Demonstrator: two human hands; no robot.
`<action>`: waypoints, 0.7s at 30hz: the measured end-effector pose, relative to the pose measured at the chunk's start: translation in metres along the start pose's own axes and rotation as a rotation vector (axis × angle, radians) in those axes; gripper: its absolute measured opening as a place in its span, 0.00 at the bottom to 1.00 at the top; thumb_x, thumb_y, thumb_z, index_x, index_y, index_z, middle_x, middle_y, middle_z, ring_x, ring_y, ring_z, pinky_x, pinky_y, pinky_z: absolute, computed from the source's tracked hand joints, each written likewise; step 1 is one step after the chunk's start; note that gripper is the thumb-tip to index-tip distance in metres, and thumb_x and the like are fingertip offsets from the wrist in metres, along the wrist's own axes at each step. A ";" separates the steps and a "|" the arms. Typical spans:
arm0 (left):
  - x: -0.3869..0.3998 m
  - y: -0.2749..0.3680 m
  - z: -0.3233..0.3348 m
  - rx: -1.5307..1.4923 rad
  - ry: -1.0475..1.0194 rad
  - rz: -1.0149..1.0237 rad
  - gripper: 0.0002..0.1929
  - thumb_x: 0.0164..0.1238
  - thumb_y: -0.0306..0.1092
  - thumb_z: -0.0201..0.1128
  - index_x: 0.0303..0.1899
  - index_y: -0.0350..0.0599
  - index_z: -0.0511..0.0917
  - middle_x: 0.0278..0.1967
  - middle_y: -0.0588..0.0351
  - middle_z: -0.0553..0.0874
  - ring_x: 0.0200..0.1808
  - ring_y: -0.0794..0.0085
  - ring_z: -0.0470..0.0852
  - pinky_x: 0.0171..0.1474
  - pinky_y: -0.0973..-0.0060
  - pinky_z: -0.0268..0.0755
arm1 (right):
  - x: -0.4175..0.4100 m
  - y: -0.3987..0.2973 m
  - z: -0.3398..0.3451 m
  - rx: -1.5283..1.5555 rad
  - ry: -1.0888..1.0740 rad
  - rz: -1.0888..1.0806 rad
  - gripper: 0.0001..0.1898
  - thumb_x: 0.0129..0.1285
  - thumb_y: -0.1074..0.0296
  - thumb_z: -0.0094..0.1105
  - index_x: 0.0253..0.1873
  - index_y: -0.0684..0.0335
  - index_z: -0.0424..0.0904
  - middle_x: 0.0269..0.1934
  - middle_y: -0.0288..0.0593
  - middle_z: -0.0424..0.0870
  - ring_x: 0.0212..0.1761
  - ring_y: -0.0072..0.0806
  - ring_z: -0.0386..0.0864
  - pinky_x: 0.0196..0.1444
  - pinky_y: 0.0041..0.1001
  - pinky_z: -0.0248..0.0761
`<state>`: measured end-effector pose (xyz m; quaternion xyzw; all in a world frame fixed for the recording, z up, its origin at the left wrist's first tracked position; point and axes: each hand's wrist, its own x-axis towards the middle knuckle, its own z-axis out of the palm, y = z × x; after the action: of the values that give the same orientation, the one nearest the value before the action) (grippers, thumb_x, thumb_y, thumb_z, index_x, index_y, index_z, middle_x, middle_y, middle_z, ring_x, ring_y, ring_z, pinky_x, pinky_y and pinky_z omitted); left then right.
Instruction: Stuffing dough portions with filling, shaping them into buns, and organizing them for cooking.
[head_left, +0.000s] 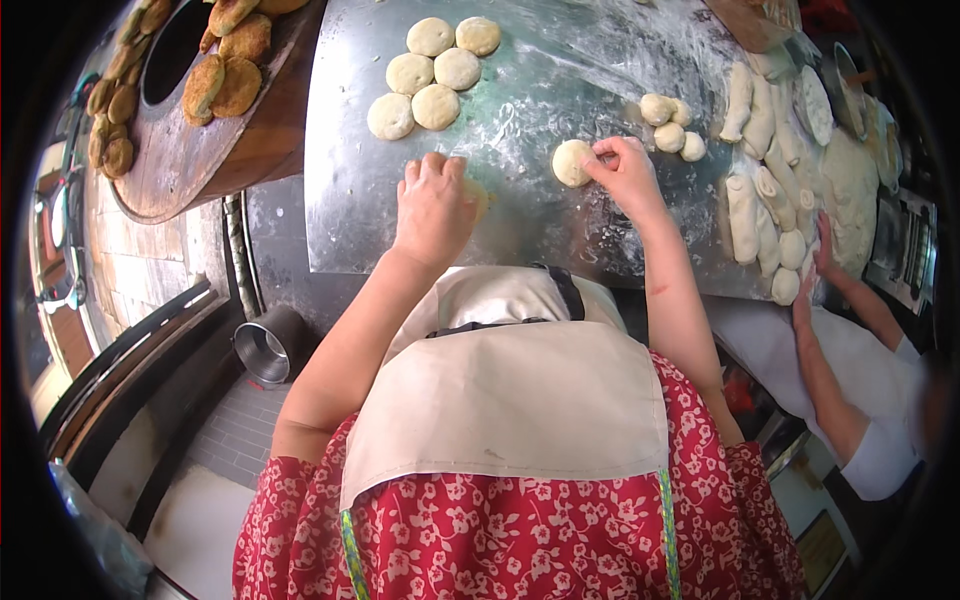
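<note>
My right hand (626, 171) pinches the right edge of a small round dough disc (571, 163) between thumb and fingers, at the floured metal worktop (517, 217). To the left, my left hand (435, 199) is bent palm down over another piece of dough (477, 198). Most of that piece is hidden under the hand; only a blurred pale edge shows on its right. Beyond my left hand lie several flattened dough rounds (435, 107) in a close group. Just right of my right hand, several small dough balls (669, 137) sit clustered together.
On the right, a co-worker's hands (814, 262) touch dough beside several dough rolls (744, 219) and a large dough mass (847, 195). A round wooden-sided oven top (161, 169) with browned flatbreads (238, 86) stands at left. A metal bucket (264, 352) lies below.
</note>
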<state>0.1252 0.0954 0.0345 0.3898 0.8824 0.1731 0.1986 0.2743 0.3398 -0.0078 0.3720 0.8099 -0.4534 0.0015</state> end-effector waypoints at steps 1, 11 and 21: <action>0.004 0.004 0.001 -0.002 -0.003 0.003 0.23 0.59 0.30 0.68 0.57 0.40 0.76 0.56 0.47 0.78 0.56 0.48 0.77 0.62 0.61 0.70 | -0.002 -0.002 -0.001 -0.001 0.002 0.004 0.20 0.55 0.58 0.75 0.45 0.65 0.81 0.46 0.47 0.74 0.44 0.36 0.76 0.50 0.32 0.73; 0.076 0.050 0.054 -0.200 -0.078 0.561 0.35 0.57 0.26 0.68 0.68 0.43 0.68 0.63 0.48 0.75 0.64 0.50 0.72 0.68 0.60 0.67 | -0.017 -0.019 0.018 -0.196 0.099 -0.178 0.23 0.46 0.75 0.73 0.48 0.63 0.72 0.47 0.51 0.76 0.51 0.47 0.78 0.52 0.38 0.75; 0.072 0.050 0.059 -0.237 0.151 0.495 0.33 0.60 0.31 0.68 0.69 0.40 0.68 0.64 0.46 0.74 0.62 0.49 0.73 0.65 0.60 0.71 | -0.016 -0.024 0.020 0.662 0.051 0.028 0.16 0.65 0.83 0.59 0.58 0.73 0.76 0.42 0.44 0.85 0.41 0.22 0.84 0.42 0.22 0.80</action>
<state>0.1406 0.1903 -0.0082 0.5534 0.7463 0.3470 0.1282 0.2644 0.3081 0.0036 0.3747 0.6133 -0.6824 -0.1337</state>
